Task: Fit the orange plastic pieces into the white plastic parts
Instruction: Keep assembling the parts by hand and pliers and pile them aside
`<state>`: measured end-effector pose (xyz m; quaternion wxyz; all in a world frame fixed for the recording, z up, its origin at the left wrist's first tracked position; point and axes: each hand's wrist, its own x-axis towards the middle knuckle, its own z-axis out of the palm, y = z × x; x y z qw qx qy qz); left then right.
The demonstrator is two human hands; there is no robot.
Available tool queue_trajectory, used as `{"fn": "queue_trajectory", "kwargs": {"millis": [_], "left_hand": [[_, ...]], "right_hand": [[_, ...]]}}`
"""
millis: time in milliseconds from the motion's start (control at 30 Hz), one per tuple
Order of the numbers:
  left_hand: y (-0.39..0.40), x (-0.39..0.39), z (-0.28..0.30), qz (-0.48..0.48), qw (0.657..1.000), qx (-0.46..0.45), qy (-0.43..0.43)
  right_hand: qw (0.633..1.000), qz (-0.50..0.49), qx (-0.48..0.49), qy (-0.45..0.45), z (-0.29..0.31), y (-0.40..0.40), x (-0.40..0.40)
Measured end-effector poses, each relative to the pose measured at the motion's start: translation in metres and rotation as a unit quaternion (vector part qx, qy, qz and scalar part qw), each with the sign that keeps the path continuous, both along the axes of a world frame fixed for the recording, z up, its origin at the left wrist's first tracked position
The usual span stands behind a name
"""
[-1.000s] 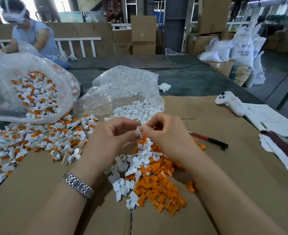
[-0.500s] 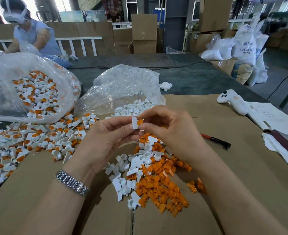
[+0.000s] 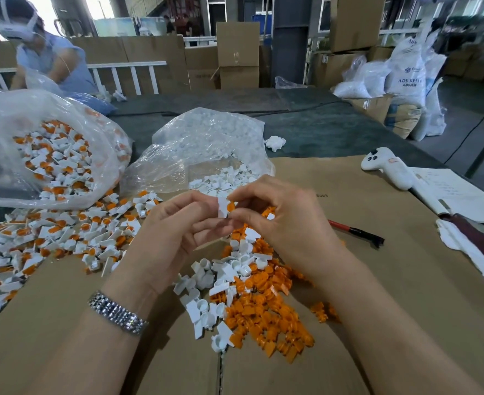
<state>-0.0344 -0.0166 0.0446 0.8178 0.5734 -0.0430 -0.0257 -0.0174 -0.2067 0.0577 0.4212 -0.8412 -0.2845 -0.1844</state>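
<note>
My left hand (image 3: 175, 232) pinches a small white plastic part (image 3: 222, 208) at the centre of the view. My right hand (image 3: 286, 220) holds an orange piece (image 3: 230, 206) against that part's right side with thumb and forefinger. Below both hands lies a mixed heap: loose orange pieces (image 3: 263, 317) on its right, loose white parts (image 3: 209, 292) on its left. How deep the orange piece sits in the white part is hidden by my fingers.
Fitted white-and-orange parts (image 3: 64, 232) spread left and fill a clear bag (image 3: 44, 155). Another clear bag (image 3: 206, 149) of white parts lies behind my hands. A red pen (image 3: 354, 230), white controller (image 3: 386, 166), notebook (image 3: 451, 192) and cloth sit right. A person works far left.
My hands rose slightly from the heap. The orange piece, hidden a second ago, came into view and now sits closer against the white part's right side.
</note>
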Motion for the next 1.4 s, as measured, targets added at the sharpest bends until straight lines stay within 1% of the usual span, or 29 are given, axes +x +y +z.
{"fn": "queue_trajectory", "kwargs": {"millis": [100,167,267,333,367,400,467,500,533,567,600,700,800,867,933,1000,1033,1067,1133,1200,1400], "left_hand": [[-0.003,0.000,0.000,0.018,0.999,0.027,0.017],[-0.005,0.001,-0.001,0.032,0.999,0.021,0.036],[-0.004,0.002,-0.002,0.033,0.998,-0.002,0.060],[-0.004,0.002,-0.002,0.032,0.996,-0.032,0.077],[-0.003,0.002,-0.003,0.035,0.995,-0.045,0.086],[-0.003,0.002,-0.003,0.041,0.994,-0.047,0.092],[-0.001,0.003,-0.004,0.057,0.993,-0.026,0.097],[-0.001,0.003,-0.003,0.065,0.993,-0.011,0.096],[-0.001,0.003,-0.003,0.073,0.993,0.003,0.093],[-0.001,0.003,-0.003,0.079,0.993,0.011,0.091],[-0.001,0.003,-0.003,0.081,0.993,0.013,0.088],[0.000,0.003,-0.003,0.087,0.993,0.007,0.078],[0.001,0.003,-0.002,0.098,0.992,0.000,0.074],[0.000,0.003,-0.002,0.106,0.991,-0.013,0.077],[0.000,0.003,-0.002,0.111,0.991,-0.023,0.076],[-0.001,0.003,-0.002,0.114,0.990,-0.030,0.075],[-0.001,0.003,-0.002,0.113,0.990,-0.033,0.074],[-0.001,0.003,-0.002,0.111,0.991,-0.035,0.072],[-0.002,0.003,-0.002,0.105,0.991,-0.039,0.069],[-0.002,0.003,-0.002,0.100,0.992,-0.043,0.067],[-0.004,0.003,-0.003,0.109,0.992,-0.035,0.051]], "right_hand": [[0.999,-0.003,-0.051,-0.013,-0.001,0.002,0.000],[0.998,0.002,-0.070,-0.009,-0.003,0.003,0.000],[0.998,0.000,-0.045,0.037,-0.003,0.000,0.003],[0.995,-0.064,-0.029,0.074,-0.002,-0.009,0.011],[0.987,-0.120,-0.061,0.083,-0.003,-0.017,0.016],[0.971,-0.180,-0.119,0.099,-0.005,-0.027,0.021],[0.919,-0.259,-0.240,0.177,-0.010,-0.045,0.029],[0.895,-0.270,-0.280,0.217,-0.013,-0.051,0.032],[0.882,-0.268,-0.302,0.244,-0.016,-0.055,0.035],[0.877,-0.262,-0.312,0.255,-0.018,-0.056,0.037],[0.877,-0.258,-0.318,0.250,-0.019,-0.055,0.037],[0.878,-0.264,-0.347,0.196,-0.018,-0.049,0.036],[0.886,-0.259,-0.332,0.195,-0.016,-0.048,0.034],[0.899,-0.253,-0.294,0.205,-0.012,-0.049,0.033],[0.924,-0.238,-0.210,0.214,-0.001,-0.049,0.029],[0.950,-0.169,-0.099,0.244,0.013,-0.050,0.022],[0.953,-0.116,-0.068,0.273,0.020,-0.049,0.017],[0.949,-0.067,-0.070,0.301,0.026,-0.046,0.012],[0.938,-0.007,-0.139,0.319,0.033,-0.038,0.005],[0.930,0.013,-0.196,0.311,0.034,-0.025,0.003],[0.928,0.031,-0.213,0.302,0.036,-0.010,-0.002]]}}
